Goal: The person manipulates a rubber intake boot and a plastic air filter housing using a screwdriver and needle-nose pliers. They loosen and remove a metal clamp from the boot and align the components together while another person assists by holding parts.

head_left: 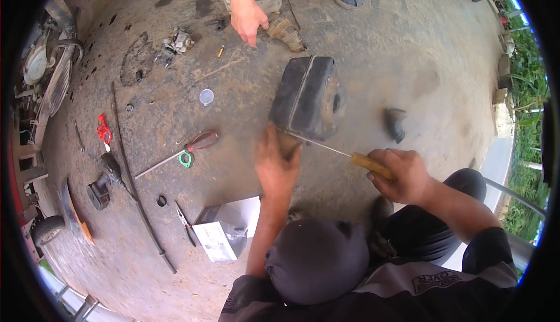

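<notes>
A black box-shaped housing with a seam around it and a round hole in its right side is tilted up in front of me. My left hand grips its lower edge, fingers partly hidden beneath it. In my right hand is a screwdriver with a yellow handle, fingers wrapped round the grip. Its thin shaft reaches left to the housing's lower edge, near my left hand; the tip is hard to make out there. A short black elbow pipe lies to the right.
Another person's hand hangs beside a brown ribbed hose at the top. On the floor at left lie a red-handled screwdriver, a green ring, a long dark rod, a power tool, pliers and an open carton.
</notes>
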### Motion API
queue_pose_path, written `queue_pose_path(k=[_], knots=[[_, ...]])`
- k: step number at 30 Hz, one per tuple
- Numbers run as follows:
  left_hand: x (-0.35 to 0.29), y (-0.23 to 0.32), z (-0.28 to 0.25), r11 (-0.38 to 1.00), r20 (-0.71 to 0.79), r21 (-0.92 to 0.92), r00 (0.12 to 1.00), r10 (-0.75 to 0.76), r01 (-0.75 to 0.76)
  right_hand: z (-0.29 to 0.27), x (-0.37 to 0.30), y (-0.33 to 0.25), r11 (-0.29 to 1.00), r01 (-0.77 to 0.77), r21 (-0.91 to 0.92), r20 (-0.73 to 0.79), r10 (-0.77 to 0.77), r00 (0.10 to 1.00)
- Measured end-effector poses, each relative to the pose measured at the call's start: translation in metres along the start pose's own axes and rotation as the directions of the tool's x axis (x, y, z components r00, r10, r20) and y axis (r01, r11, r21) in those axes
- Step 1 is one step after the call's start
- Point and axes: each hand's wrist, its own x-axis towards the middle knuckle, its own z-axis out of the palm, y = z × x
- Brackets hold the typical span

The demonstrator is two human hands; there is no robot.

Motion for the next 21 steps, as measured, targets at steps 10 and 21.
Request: queue_pose_path(k=[10, 21], knots=[[-0.003, 0.001, -0.001, 0.998, -0.020, -0.054, 0.999, -0.025, 0.023, -0.006, 0.005, -0.008, 0.886, 0.299, -0.355, -0.071, -0.344, 0.936], [0.000, 0.002, -0.003, 0.999, -0.010, -0.003, 0.999, -0.046, 0.046, 0.001, 0.007, -0.011, 0.995, 0.100, 0.024, -0.126, -0.097, 0.987]])
